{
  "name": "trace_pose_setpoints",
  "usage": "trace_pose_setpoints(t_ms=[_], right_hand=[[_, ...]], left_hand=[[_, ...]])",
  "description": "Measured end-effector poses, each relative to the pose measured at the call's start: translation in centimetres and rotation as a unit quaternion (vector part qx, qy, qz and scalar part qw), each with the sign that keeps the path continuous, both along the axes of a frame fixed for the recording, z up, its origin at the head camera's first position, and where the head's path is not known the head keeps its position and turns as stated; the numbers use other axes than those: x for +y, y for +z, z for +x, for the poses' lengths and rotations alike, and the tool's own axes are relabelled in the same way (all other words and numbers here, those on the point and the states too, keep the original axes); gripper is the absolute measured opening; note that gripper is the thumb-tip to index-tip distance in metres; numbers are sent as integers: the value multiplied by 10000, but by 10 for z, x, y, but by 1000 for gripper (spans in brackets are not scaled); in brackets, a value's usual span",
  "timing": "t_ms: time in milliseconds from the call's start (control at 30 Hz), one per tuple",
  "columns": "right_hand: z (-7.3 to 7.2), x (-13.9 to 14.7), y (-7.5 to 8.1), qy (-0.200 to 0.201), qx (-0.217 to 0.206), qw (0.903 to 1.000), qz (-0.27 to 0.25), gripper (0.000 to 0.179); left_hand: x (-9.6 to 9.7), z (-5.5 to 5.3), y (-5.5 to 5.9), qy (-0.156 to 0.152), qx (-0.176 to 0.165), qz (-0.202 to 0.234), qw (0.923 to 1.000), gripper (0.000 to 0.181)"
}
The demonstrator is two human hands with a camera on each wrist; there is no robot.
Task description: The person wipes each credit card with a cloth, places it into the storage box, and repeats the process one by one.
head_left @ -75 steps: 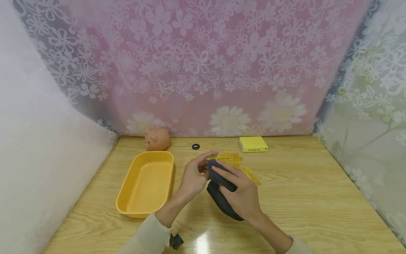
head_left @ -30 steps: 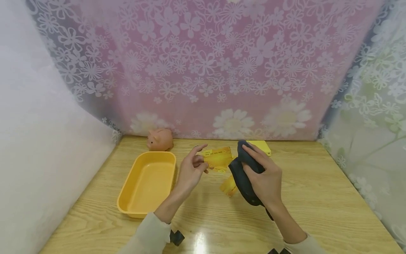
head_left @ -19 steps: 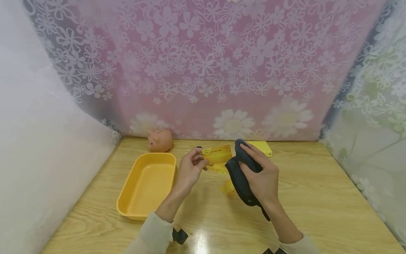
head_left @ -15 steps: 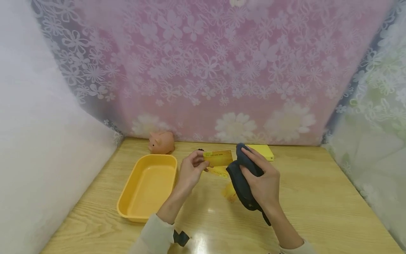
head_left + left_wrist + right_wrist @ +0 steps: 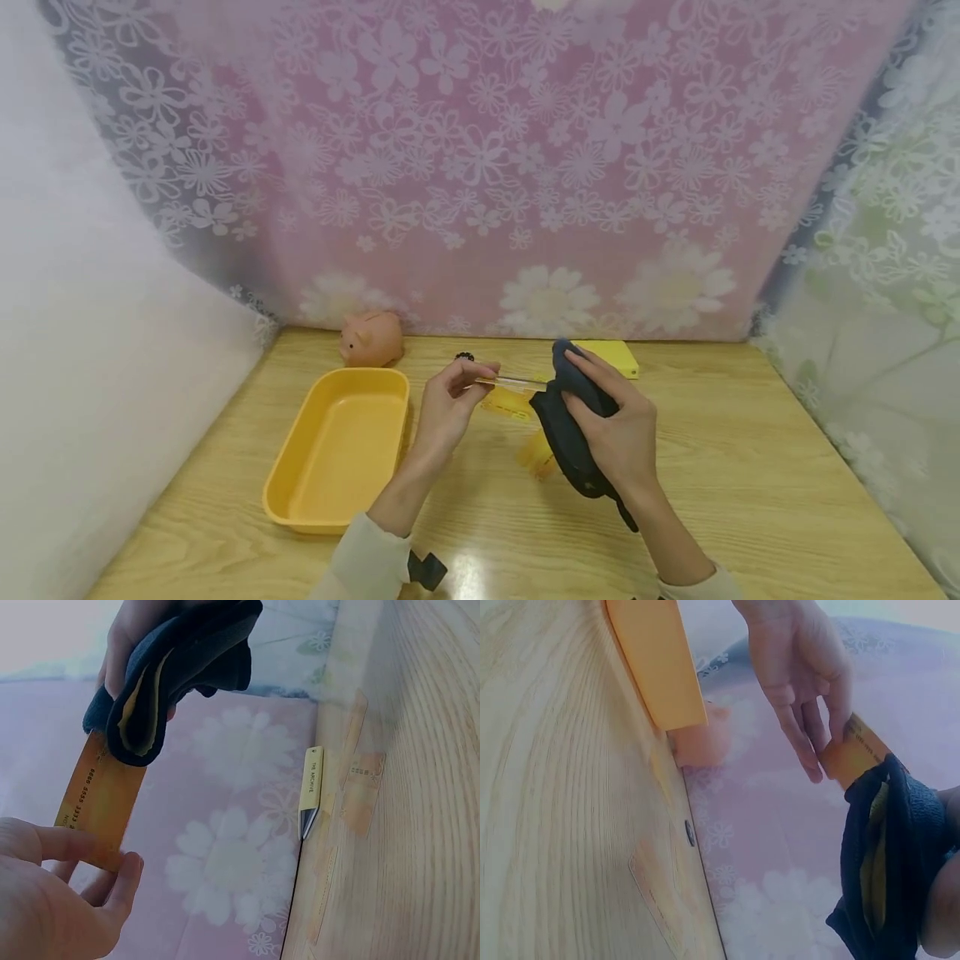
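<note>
My left hand [image 5: 444,417] pinches a gold bank card [image 5: 101,802] by one end, between thumb and fingers. The card's other end is right at the mouth of a dark blue fabric pouch [image 5: 572,442] and partly hidden there. My right hand [image 5: 618,437] grips the pouch from the right, raised over the table. A yellow lining [image 5: 142,712] shows inside its open fold in the left wrist view. More gold cards lie on the table below: one card [image 5: 508,404] behind the pinched card, another card [image 5: 536,454] partly covered by the pouch.
A yellow tub [image 5: 337,454] stands left of my left forearm, with a pink piggy bank [image 5: 372,339] behind it. A yellow book [image 5: 613,358] lies at the back right. Past my left fingertips is a black poker chip [image 5: 465,356]. A floral curtain [image 5: 480,167] closes off the back.
My hands have drawn apart, with the pouch carried right. The card in my left hand, face-on half a second ago, has turned edge-on to the head view, its end at the pouch.
</note>
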State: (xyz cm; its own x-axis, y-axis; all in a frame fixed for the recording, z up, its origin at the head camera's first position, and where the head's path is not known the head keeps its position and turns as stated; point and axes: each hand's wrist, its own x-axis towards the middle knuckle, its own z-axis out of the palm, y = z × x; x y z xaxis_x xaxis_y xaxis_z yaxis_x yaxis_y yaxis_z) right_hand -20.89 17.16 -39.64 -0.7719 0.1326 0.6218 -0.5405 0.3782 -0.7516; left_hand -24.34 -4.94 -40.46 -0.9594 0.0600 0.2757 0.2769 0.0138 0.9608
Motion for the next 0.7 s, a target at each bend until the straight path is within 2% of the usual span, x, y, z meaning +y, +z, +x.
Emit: trace_pose_setpoints(t_ms=[167, 233, 300, 367, 467, 533, 600, 700], right_hand=[[-1, 2, 3, 93, 73, 9999, 63, 51], [0, 2, 4, 161, 64, 9998, 58, 51], [1, 3, 4, 192, 51, 9998, 59, 51], [1, 3, 5, 170, 66, 9998, 72, 51], [2, 6, 6, 91, 69, 9999, 57, 52], [4, 8, 6, 56, 65, 10000, 20, 52], [4, 9, 8, 61, 54, 10000, -19, 52], [5, 10, 11, 70, 85, 9999, -77, 51]], left_hand=[[-1, 0, 1, 58, 124, 75, 9999, 21], [-2, 2, 2, -8, 133, 172, 9998, 22], [-3, 4, 1, -205, 185, 325, 9991, 19], [-3, 5, 1, -534, 294, 529, 9967, 19], [-4, 6, 0, -1017, 568, 766, 9902, 26], [-4, 6, 1, -1184, 706, 911, 9863, 31], [-6, 7, 2, -1164, 790, 1000, 9850, 32], [-7, 6, 5, -965, 763, 1075, 9866, 28]])
